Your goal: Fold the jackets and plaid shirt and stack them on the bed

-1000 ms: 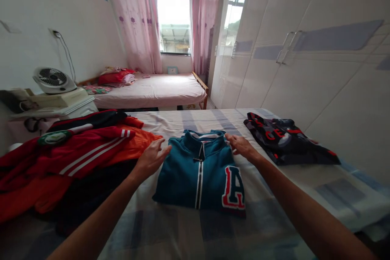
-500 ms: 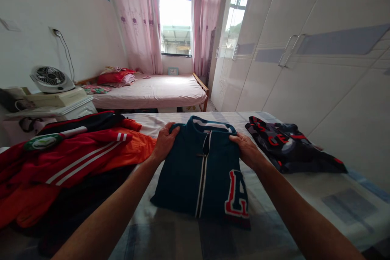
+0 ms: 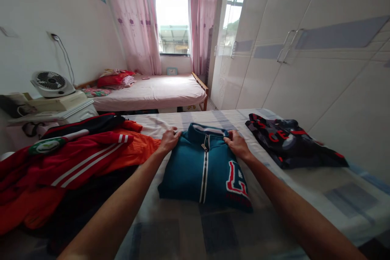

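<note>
A folded teal zip-up jacket (image 3: 185, 170) lies on the bed in front of me, collar facing away. It has a white-edged zipper down the middle and a red and white letter patch at its lower right. My left hand (image 3: 170, 139) pinches the jacket's left shoulder. At the right shoulder, beside the collar, my right hand (image 3: 237, 144) grips the cloth between thumb and fingers. The jacket's underside is hidden.
Left of the jacket is a heap of red, orange and dark clothes (image 3: 91, 158). A folded black garment with red lettering (image 3: 289, 140) lies to the right. Beyond are a second bed (image 3: 164, 89), a fan (image 3: 52, 83) and a white wardrobe (image 3: 274, 77).
The jacket's collar end has come down toward the bed, and the garment now lies flatter. Both hands have lowered with it, and the right hand has moved slightly inward.
</note>
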`<state>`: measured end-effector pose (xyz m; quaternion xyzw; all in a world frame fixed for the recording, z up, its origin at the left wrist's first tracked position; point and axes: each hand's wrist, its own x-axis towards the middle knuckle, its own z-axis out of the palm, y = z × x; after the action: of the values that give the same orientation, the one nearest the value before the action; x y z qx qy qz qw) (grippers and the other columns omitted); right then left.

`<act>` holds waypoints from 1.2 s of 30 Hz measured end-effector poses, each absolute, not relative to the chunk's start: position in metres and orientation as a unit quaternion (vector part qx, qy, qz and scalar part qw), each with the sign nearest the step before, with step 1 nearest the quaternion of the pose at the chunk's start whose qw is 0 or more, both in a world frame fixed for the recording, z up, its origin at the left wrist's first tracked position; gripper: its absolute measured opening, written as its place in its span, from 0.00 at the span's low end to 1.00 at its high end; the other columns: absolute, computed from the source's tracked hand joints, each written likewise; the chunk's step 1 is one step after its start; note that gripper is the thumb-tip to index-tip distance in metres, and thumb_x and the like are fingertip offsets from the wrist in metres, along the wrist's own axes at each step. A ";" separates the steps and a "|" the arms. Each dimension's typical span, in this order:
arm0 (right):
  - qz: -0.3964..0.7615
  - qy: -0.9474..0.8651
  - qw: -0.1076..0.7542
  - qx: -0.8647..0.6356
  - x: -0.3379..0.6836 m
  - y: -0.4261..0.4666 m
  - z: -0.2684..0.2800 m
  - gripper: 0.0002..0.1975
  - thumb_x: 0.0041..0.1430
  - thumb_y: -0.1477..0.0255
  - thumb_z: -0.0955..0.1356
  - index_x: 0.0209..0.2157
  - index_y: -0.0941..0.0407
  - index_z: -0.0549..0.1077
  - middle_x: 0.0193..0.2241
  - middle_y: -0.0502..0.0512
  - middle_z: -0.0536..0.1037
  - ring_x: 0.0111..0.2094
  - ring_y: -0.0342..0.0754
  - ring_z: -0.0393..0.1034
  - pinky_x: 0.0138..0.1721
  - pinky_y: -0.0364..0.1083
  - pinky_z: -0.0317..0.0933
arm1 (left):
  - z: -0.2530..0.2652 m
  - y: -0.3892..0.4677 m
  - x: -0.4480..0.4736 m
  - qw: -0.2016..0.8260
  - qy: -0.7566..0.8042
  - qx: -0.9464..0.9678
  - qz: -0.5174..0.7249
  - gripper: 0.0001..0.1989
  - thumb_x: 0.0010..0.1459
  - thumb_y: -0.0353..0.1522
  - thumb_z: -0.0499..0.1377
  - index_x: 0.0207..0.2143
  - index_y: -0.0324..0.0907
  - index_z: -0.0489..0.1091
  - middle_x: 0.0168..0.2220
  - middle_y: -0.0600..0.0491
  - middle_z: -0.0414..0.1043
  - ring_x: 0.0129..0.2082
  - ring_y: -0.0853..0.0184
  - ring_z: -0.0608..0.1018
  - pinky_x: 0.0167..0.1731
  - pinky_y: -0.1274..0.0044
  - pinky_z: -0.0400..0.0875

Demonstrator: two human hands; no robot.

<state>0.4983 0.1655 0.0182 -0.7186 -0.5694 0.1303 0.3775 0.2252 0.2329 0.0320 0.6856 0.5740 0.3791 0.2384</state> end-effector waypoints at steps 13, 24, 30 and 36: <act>0.065 -0.736 0.187 -0.647 0.466 0.168 0.015 0.24 0.64 0.62 0.57 0.56 0.57 0.66 0.59 0.59 0.64 0.61 0.54 0.52 0.59 0.54 0.46 | 0.027 0.079 0.146 0.460 0.547 0.662 0.223 0.24 0.55 0.50 0.51 0.39 0.41 0.73 0.37 0.52 0.75 0.37 0.61 0.74 0.33 0.76 0.67; 0.022 -0.744 0.172 -0.645 0.469 0.173 0.002 0.24 0.63 0.63 0.57 0.56 0.57 0.66 0.59 0.59 0.65 0.60 0.54 0.54 0.60 0.53 0.47 | 0.019 0.072 0.162 0.522 0.499 0.601 0.344 0.17 0.51 0.46 0.58 0.33 0.42 0.65 0.21 0.59 0.60 0.19 0.73 0.62 0.21 0.80 0.58; 0.051 -0.738 0.211 -0.639 0.476 0.178 -0.003 0.22 0.62 0.63 0.59 0.55 0.54 0.68 0.59 0.56 0.65 0.60 0.53 0.54 0.60 0.53 0.46 | 0.003 0.071 0.155 0.299 0.577 0.721 0.241 0.12 0.56 0.43 0.51 0.27 0.45 0.61 0.25 0.53 0.69 0.27 0.63 0.73 0.30 0.74 0.64; 0.126 -0.696 0.295 -0.643 0.500 0.179 0.011 0.16 0.62 0.65 0.60 0.45 0.55 0.74 0.50 0.56 0.73 0.53 0.49 0.64 0.54 0.47 0.55 | 0.054 0.087 0.185 0.127 0.550 0.796 0.217 0.18 0.60 0.39 0.49 0.50 0.44 0.65 0.48 0.48 0.71 0.44 0.60 0.76 0.44 0.70 0.68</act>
<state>0.5000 0.1790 0.0109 -0.6428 -0.6957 0.1259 0.2949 0.1847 0.0871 0.0543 0.7962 0.5504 0.2173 0.1266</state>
